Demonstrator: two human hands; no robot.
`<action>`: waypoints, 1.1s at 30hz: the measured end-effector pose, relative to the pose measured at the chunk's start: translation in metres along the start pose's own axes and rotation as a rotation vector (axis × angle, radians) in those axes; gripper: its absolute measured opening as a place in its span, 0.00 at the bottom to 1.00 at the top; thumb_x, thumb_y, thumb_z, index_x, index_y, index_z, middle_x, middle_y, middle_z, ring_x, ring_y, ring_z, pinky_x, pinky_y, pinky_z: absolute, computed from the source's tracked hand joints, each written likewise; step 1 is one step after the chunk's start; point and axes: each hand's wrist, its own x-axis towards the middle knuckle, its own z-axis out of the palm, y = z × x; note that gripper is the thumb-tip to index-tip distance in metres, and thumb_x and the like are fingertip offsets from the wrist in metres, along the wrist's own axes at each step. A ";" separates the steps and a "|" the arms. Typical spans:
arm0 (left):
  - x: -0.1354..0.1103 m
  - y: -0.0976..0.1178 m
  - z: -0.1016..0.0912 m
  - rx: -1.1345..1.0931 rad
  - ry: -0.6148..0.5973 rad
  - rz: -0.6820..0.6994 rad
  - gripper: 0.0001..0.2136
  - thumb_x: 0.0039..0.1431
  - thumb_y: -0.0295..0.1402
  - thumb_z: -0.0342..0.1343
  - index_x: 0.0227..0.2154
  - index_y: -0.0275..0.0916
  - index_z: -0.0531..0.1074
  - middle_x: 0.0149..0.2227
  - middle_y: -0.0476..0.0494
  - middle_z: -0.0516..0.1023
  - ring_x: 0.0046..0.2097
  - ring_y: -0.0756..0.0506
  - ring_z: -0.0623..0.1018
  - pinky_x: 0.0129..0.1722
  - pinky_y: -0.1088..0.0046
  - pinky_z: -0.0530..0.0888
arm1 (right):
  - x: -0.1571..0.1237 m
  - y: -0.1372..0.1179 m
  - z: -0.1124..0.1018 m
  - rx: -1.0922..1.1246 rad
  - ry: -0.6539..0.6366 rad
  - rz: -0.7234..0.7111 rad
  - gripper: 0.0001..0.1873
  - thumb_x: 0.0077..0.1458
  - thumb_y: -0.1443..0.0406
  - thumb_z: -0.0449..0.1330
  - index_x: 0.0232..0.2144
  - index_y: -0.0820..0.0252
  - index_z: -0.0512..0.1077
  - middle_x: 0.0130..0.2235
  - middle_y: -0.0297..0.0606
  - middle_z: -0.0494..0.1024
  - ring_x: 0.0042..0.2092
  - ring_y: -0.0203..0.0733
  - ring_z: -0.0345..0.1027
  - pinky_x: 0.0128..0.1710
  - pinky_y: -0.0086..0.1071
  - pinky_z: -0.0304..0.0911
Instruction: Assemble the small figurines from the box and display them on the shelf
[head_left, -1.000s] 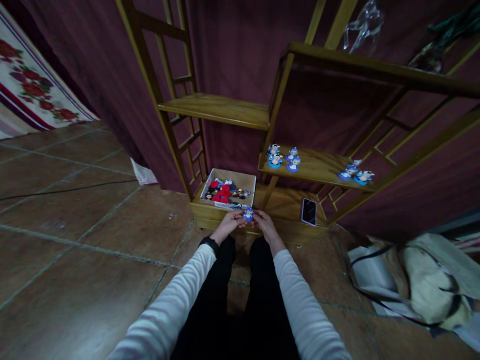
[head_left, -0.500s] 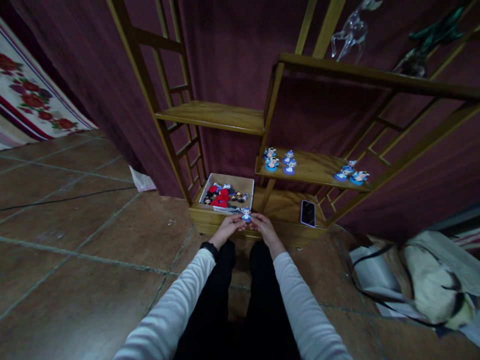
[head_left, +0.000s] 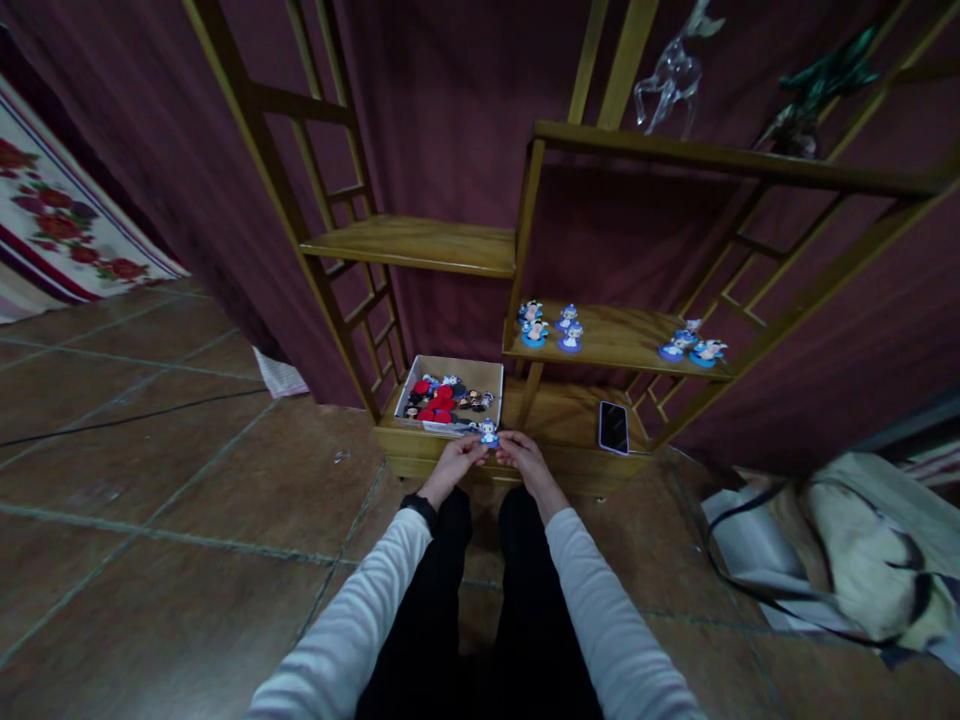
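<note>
A small blue and white figurine is pinched between both my hands just in front of the wooden shelf unit's bottom board. My left hand grips its left side and my right hand grips its right side, fingers closed. Right behind it sits an open cardboard box holding several red, black and mixed small figurines. More blue figurines stand on the low shelf: one group at its left end, another at its right end.
A black phone lies on the bottom board, right of my hands. A clear glass figure stands on the upper shelf. A beige bag with a dark strap lies on the tiled floor at right. A dark cable crosses the floor at left.
My hands stay closed on the figurine in nearly the same spot. The head camera has tilted up a little, so the shelves and the box sit lower and more to the left in view.
</note>
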 end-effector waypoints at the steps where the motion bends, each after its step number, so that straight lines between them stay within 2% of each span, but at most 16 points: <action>1: -0.001 0.001 0.000 -0.013 -0.009 -0.004 0.21 0.41 0.41 0.64 0.38 0.34 0.75 0.34 0.43 0.78 0.35 0.47 0.76 0.34 0.73 0.71 | 0.000 0.000 0.000 0.000 -0.006 -0.003 0.19 0.37 0.56 0.66 0.32 0.58 0.73 0.28 0.34 0.75 0.28 0.35 0.68 0.29 0.30 0.64; 11: -0.004 0.004 0.001 -0.144 -0.029 -0.035 0.20 0.43 0.39 0.64 0.39 0.34 0.75 0.39 0.39 0.79 0.42 0.45 0.76 0.45 0.68 0.70 | 0.000 0.002 -0.002 -0.004 -0.046 -0.011 0.18 0.36 0.58 0.67 0.33 0.57 0.74 0.28 0.32 0.75 0.28 0.33 0.67 0.30 0.28 0.64; 14: -0.002 0.003 0.000 -0.136 -0.004 -0.024 0.19 0.41 0.39 0.65 0.36 0.34 0.76 0.37 0.40 0.79 0.39 0.46 0.76 0.44 0.69 0.70 | 0.001 0.002 -0.002 0.004 -0.048 0.001 0.18 0.38 0.58 0.66 0.34 0.57 0.73 0.29 0.33 0.75 0.28 0.33 0.67 0.29 0.28 0.63; 21: -0.002 0.005 0.002 -0.033 0.135 0.032 0.17 0.36 0.39 0.67 0.30 0.34 0.75 0.28 0.46 0.78 0.31 0.49 0.75 0.37 0.72 0.70 | 0.000 0.003 -0.001 -0.008 -0.012 -0.016 0.18 0.36 0.56 0.66 0.33 0.58 0.74 0.29 0.33 0.75 0.29 0.34 0.68 0.30 0.29 0.65; 25: -0.004 0.008 0.005 0.030 0.202 0.080 0.18 0.32 0.38 0.68 0.29 0.35 0.74 0.27 0.47 0.77 0.30 0.49 0.74 0.36 0.71 0.69 | 0.000 0.003 0.000 -0.002 -0.020 -0.005 0.21 0.35 0.55 0.66 0.33 0.59 0.74 0.28 0.34 0.75 0.29 0.35 0.68 0.33 0.31 0.66; 33: 0.002 -0.004 0.005 0.051 0.171 0.166 0.17 0.34 0.33 0.67 0.29 0.36 0.68 0.28 0.49 0.74 0.30 0.50 0.73 0.35 0.73 0.68 | 0.000 0.004 0.002 -0.027 -0.051 0.028 0.23 0.37 0.54 0.66 0.37 0.59 0.74 0.34 0.37 0.77 0.34 0.39 0.71 0.37 0.34 0.67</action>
